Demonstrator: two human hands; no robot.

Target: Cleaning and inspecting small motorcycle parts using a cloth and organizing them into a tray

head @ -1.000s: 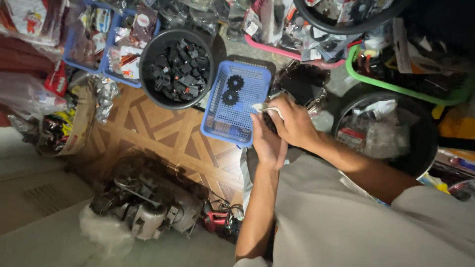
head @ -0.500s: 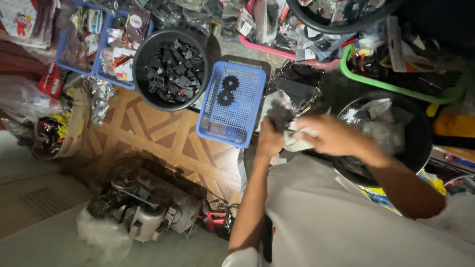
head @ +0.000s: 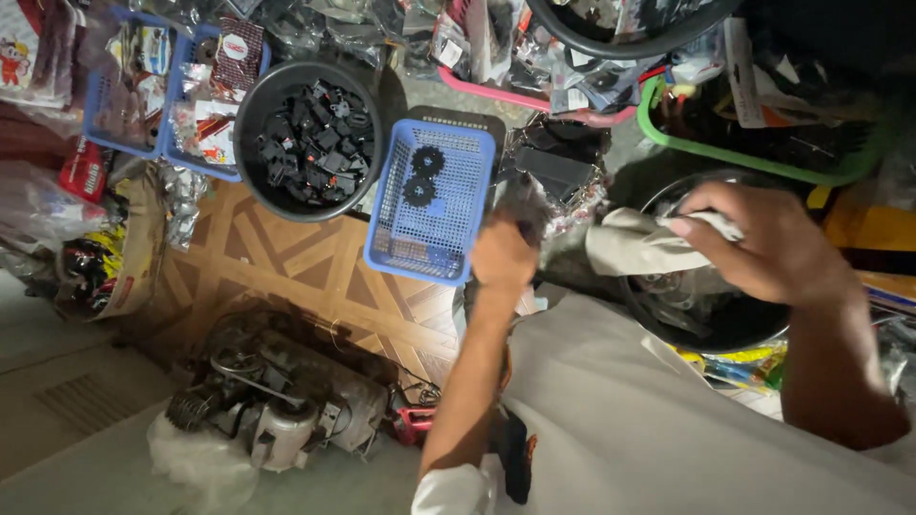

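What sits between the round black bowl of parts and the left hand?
In the head view, the blue perforated basket with two black gears lies between the black bowl and the left hand.

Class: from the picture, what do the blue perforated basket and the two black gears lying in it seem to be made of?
Blue perforated basket: seemingly moulded plastic, judging by its uniform colour and grid of small holes. Two black gears: dark, matte and toothed; metal or hard plastic, the picture cannot settle which.
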